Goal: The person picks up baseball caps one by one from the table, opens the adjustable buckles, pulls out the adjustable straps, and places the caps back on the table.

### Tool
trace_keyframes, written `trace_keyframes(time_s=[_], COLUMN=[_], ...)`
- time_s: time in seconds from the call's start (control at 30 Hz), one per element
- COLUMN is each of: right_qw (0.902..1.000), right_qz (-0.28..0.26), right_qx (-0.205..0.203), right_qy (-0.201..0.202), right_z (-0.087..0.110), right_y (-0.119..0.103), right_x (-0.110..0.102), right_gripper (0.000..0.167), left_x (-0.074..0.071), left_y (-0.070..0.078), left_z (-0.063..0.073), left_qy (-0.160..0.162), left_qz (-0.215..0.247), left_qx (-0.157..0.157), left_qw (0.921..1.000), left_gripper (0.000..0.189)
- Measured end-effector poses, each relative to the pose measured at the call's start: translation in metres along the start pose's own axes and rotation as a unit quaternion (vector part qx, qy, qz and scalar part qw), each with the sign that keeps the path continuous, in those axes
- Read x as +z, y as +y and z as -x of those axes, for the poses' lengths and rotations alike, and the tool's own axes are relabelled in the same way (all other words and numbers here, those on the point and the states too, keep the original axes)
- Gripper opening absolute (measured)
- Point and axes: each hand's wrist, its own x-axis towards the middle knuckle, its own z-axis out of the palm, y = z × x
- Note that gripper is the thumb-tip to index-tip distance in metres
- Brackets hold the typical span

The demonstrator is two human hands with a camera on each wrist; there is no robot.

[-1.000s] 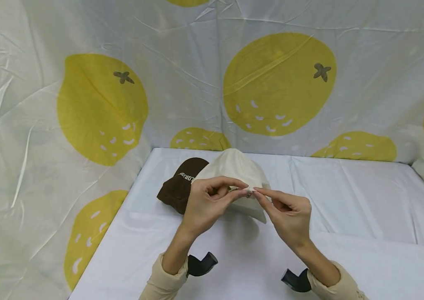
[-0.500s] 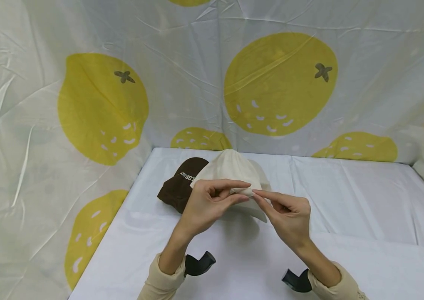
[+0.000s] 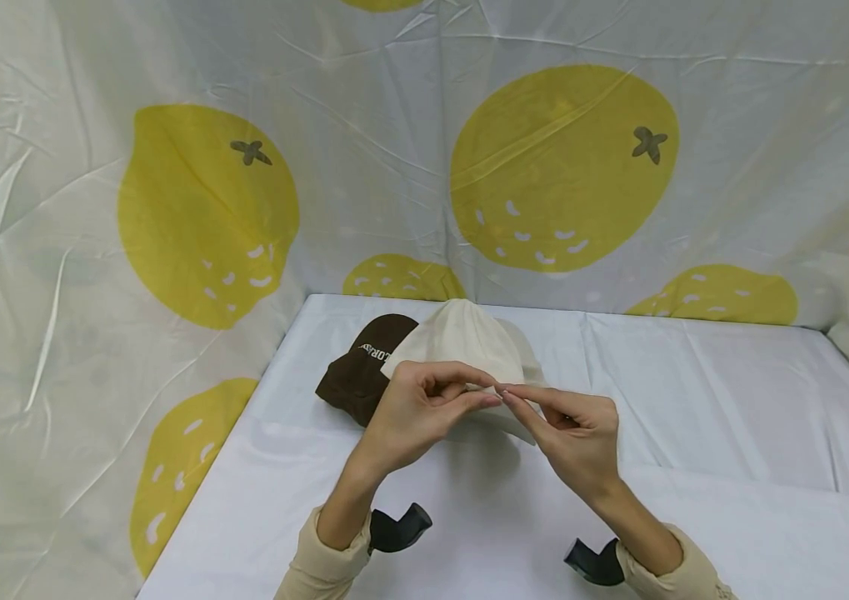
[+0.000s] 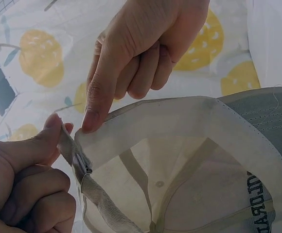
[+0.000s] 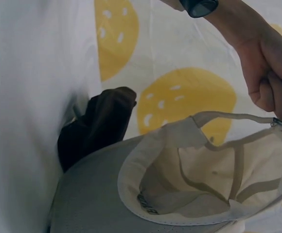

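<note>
A cream baseball cap (image 3: 461, 333) stands tilted on the white table, its crown up and its back toward me. My left hand (image 3: 412, 408) pinches the cap's adjustment strap (image 4: 68, 145) between thumb and forefinger, just beyond the small metal buckle (image 4: 85, 167). My right hand (image 3: 570, 425) has its thumb and forefinger pinched at the cap's rear edge, with fingertips close to those of my left hand. In the left wrist view, the right forefinger lies on the rim beside the strap. The inside of the cap (image 5: 214, 170) shows in the right wrist view.
A dark brown cap (image 3: 357, 375) with white lettering lies left of the cream cap, partly behind it. A white cloth (image 3: 694, 517) covers the table. A lemon-print curtain (image 3: 364, 167) closes off the back and left side. Black wrist cameras (image 3: 400, 527) jut inward below both hands.
The whitish piece of strap seen between my fingertips is now mostly hidden, and the fingertips of both hands have come together. The caps stay where they were.
</note>
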Motion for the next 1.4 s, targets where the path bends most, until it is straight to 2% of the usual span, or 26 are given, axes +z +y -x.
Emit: trace_keyframes(time_s=[0.23, 0.53, 0.93, 1.13, 1.4], right_qw=[1.0000, 1.0000, 0.9999, 0.9998, 0.9995], right_qz=[0.008, 0.005, 0.012, 0.015, 0.020], right_qx=[-0.003, -0.006, -0.005, -0.009, -0.020], right_qy=[0.000, -0.005, -0.005, -0.004, -0.011], right_z=[0.0010, 0.0013, 0.0019, 0.0025, 0.0028], right_y=[0.0010, 0.0013, 0.0023, 0.0025, 0.0019], right_x=[0.0004, 0.0006, 0.0013, 0.0019, 0.0032], right_gripper=[0.014, 0.014, 0.015, 0.012, 0.009], left_x=[-0.0008, -0.0010, -0.0009, -0.0018, -0.0023], left_y=[-0.0014, -0.0022, -0.0008, -0.0014, -0.0007], left_z=[0.0010, 0.0006, 0.0013, 0.0007, -0.0008], left_qy=[0.011, 0.025, 0.039, 0.045, 0.066], left_qz=[0.015, 0.007, 0.010, 0.010, 0.043], left_qx=[0.012, 0.027, 0.031, 0.047, 0.053], left_qw=[0.9998, 0.9993, 0.9987, 0.9978, 0.9955], left_gripper=[0.004, 0.006, 0.005, 0.003, 0.006])
